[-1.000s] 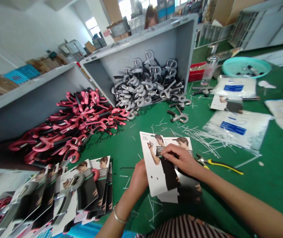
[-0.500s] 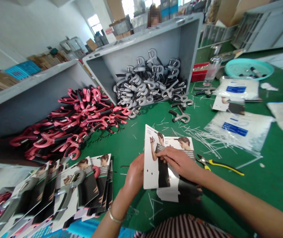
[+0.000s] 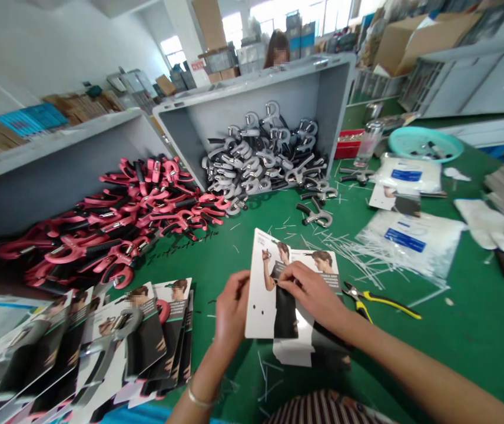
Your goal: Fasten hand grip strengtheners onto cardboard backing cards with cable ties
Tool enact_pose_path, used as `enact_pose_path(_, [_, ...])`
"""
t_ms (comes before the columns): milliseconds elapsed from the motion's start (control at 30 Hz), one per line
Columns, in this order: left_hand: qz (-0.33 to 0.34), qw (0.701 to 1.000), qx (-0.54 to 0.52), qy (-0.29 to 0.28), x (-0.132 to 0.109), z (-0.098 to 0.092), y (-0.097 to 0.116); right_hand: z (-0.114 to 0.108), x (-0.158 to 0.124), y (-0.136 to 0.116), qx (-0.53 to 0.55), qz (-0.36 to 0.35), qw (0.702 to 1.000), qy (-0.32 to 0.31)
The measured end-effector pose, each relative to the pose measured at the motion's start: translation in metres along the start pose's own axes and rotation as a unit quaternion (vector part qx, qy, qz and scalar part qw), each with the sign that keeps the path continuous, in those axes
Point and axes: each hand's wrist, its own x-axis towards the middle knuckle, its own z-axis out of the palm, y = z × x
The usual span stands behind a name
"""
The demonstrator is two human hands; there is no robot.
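My left hand (image 3: 231, 309) grips the left edge of a white printed backing card (image 3: 263, 294) that stands raised over the green table. My right hand (image 3: 311, 290) rests on the card's face, fingers pinched at its middle near the printed figure. A second card (image 3: 322, 262) with the same print lies just behind and beneath it. Yellow-handled cutters (image 3: 378, 299) lie on the table right of my right hand. A single grey hand gripper (image 3: 316, 217) lies loose further back.
A pile of pink hand grippers (image 3: 123, 218) spills from a grey bin at the left; grey ones (image 3: 263, 156) fill a second bin (image 3: 322, 88). Finished carded grippers (image 3: 115, 341) overlap at the lower left. Bags of cable ties (image 3: 406, 238), cut tie scraps, a teal bowl (image 3: 424, 144) and a person beyond the bin.
The card has tipped more upright and closer to me. My left hand shifted along its left edge; my right hand stays pinched on its face. The view tilted up slightly.
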Motion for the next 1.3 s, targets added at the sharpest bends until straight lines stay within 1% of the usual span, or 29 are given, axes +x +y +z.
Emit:
enact_pose_path(33, [-0.031,0.999,-0.029,0.009,-0.002,-0.005,0.003,-0.001,0.000,0.000,0.006,-0.002,1.000,0.009])
enact_pose_path(67, [-0.063,0.996,-0.056,0.001,-0.003,-0.009,0.004,-0.001,0.000,0.001,0.011,-0.003,1.000,0.019])
enact_pose_path(100, [-0.095,0.992,-0.075,-0.028,-0.005,-0.012,0.005,-0.001,0.000,0.001,0.015,-0.003,0.999,0.028])
enact_pose_path(167, [-0.148,0.979,-0.093,-0.109,-0.005,-0.012,0.002,0.000,-0.002,-0.002,0.021,0.000,0.999,0.043])
enact_pose_path(200, [-0.165,0.972,-0.101,-0.135,-0.004,-0.011,0.000,0.000,-0.003,-0.005,0.023,-0.001,0.999,0.048])
enact_pose_path(233, [-0.175,0.967,-0.115,-0.146,-0.003,-0.009,-0.003,-0.001,-0.006,-0.008,0.025,-0.003,0.998,0.051])
enact_pose_path(267, [-0.178,0.964,-0.134,-0.143,-0.001,-0.007,-0.007,-0.004,-0.010,-0.011,0.026,-0.006,0.998,0.053])
enact_pose_path(300, [-0.176,0.964,-0.153,-0.126,0.001,-0.006,-0.009,-0.010,-0.015,-0.013,0.024,-0.007,0.998,0.054])
enact_pose_path(367, [-0.163,0.967,-0.177,-0.088,0.004,-0.006,-0.014,-0.029,-0.028,-0.008,0.006,-0.004,0.998,0.064])
enact_pose_path(433, [-0.152,0.969,-0.179,-0.080,0.007,-0.006,-0.016,-0.055,-0.041,0.011,-0.048,0.030,0.994,0.097])
enact_pose_path(500, [-0.148,0.966,-0.184,-0.106,0.008,-0.004,-0.017,-0.082,-0.051,0.043,-0.152,0.111,0.974,0.126])
enact_pose_path(567, [-0.152,0.960,-0.190,-0.141,0.011,0.003,-0.017,-0.101,-0.054,0.077,-0.268,0.176,0.944,0.075])
enact_pose_path(600, [-0.154,0.957,-0.192,-0.154,0.012,0.008,-0.017,-0.107,-0.052,0.092,-0.294,0.193,0.934,0.062])
enact_pose_path(633, [-0.157,0.955,-0.195,-0.160,0.014,0.012,-0.018,-0.110,-0.049,0.104,-0.315,0.206,0.925,0.048])
enact_pose_path(700, [-0.170,0.953,-0.206,-0.145,0.015,0.019,-0.021,-0.110,-0.040,0.120,-0.332,0.220,0.917,0.039])
enact_pose_path(800, [-0.213,0.943,-0.240,-0.089,0.009,0.019,-0.030,-0.111,-0.025,0.127,-0.349,0.229,0.908,0.024])
enact_pose_path(833, [-0.229,0.937,-0.249,-0.086,0.004,0.017,-0.033,-0.113,-0.022,0.128,-0.352,0.229,0.907,0.020])
enact_pose_path(900, [-0.254,0.927,-0.252,-0.114,-0.008,0.015,-0.040,-0.118,-0.017,0.128,-0.357,0.231,0.905,0.013])
enact_pose_path(967, [-0.265,0.921,-0.247,-0.145,-0.018,0.017,-0.044,-0.120,-0.016,0.128,-0.360,0.236,0.902,0.002])
enact_pose_path(1033, [-0.263,0.920,-0.252,-0.144,-0.022,0.021,-0.045,-0.118,-0.015,0.129,-0.364,0.244,0.899,-0.009])
enact_pose_path(1133, [-0.239,0.927,-0.264,-0.119,-0.016,0.027,-0.038,-0.111,-0.014,0.131,-0.372,0.252,0.893,-0.016])
enact_pose_path(1200, [-0.217,0.936,-0.249,-0.121,-0.010,0.025,-0.031,-0.112,-0.013,0.131,-0.376,0.257,0.890,-0.014])
enact_pose_path(1300, [-0.189,0.950,-0.211,-0.128,-0.008,0.014,-0.021,-0.122,-0.013,0.130,-0.373,0.260,0.890,-0.009])
